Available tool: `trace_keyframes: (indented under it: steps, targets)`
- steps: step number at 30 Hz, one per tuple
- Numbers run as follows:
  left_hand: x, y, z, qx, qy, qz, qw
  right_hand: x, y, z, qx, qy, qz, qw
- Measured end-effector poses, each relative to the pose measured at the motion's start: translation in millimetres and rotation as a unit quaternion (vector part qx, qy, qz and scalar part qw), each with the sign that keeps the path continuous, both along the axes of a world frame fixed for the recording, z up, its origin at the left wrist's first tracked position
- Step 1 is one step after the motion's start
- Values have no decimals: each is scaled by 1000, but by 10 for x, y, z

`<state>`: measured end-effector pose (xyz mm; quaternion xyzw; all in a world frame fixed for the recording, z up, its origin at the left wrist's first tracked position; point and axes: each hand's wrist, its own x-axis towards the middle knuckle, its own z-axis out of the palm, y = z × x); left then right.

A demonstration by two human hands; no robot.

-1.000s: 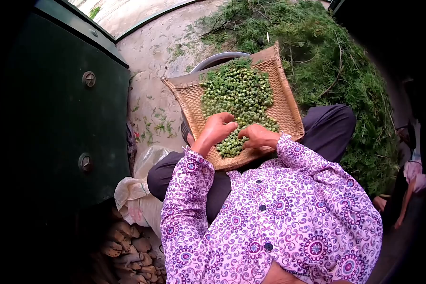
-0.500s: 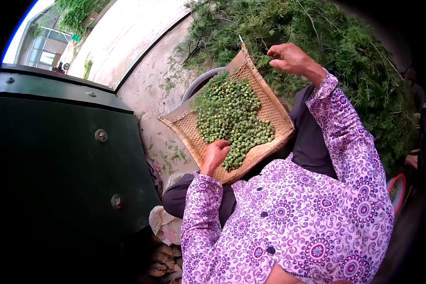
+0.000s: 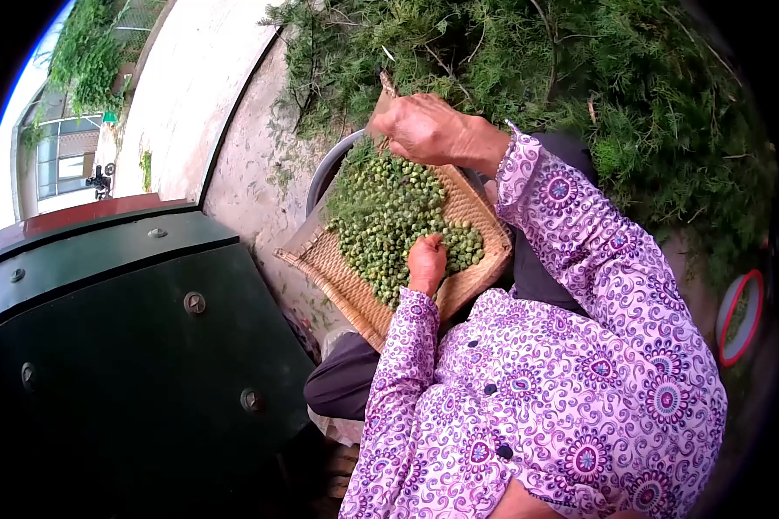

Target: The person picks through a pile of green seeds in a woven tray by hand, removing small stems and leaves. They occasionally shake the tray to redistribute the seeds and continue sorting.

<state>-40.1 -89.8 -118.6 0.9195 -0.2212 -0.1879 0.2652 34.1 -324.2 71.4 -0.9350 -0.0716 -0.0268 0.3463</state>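
A woven tray (image 3: pixel 327 259) rests at my lap, tilted, with a heap of small green berries (image 3: pixel 381 203) and some leafy bits on it. My left hand (image 3: pixel 427 262) lies on the right part of the heap, its fingers curled together; what they hold, if anything, is hidden. Over the tray's far right corner is my right hand (image 3: pixel 424 128), bent at the wrist with its fingers pressed together and pointing down; its fingertips are largely hidden behind the hand.
Cut green conifer branches (image 3: pixel 649 112) pile up beyond the tray and to the right. A round basin (image 3: pixel 325 170) shows behind the tray. At the left stands a dark green metal box (image 3: pixel 147 337). A red-rimmed container (image 3: pixel 741 318) is at the far right.
My right hand has moved left and nearer, from beside the branches to over the tray's far corner. My left hand has shifted right across the berries. The view has turned slightly.
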Motion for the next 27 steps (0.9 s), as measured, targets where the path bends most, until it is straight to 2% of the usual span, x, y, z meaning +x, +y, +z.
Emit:
trace_keyframes:
  steps: [2, 3, 5, 12, 16, 18, 20, 22, 24, 27]
  targets:
    - [-54, -74, 80, 62, -33, -7, 998, 81, 9, -52, -3, -26, 6, 1000]
    - [-58, -90, 50, 63, -30, -10, 998, 44, 39, 8, 6, -41, -2, 999]
    - [-94, -105, 9, 50, -31, 6, 998, -12, 81, 148, -48, -74, 18, 996]
    - [-118, -138, 14, 44, -16, 24, 999, -75, 100, 262, -4, -89, 42, 995]
    - [-178, -151, 127, 78, -44, -3, 996, -122, 68, 294, -25, -69, 48, 996]
    - [-195, -182, 162, 102, -53, -20, 993, -151, 24, 340, -23, 3, 49, 999]
    - [-204, -154, 144, 127, -64, -37, 989, -184, 7, 298, -22, -25, 47, 998]
    - [-211, -120, 132, 66, -70, -21, 995, -213, -32, 341, -18, -53, 43, 997]
    - [-279, -148, 196, 82, -61, -18, 995, -248, -99, 434, 48, 57, 35, 997]
    - [-310, -144, 178, 112, -53, -10, 992, -253, -98, 333, 47, 10, 32, 998]
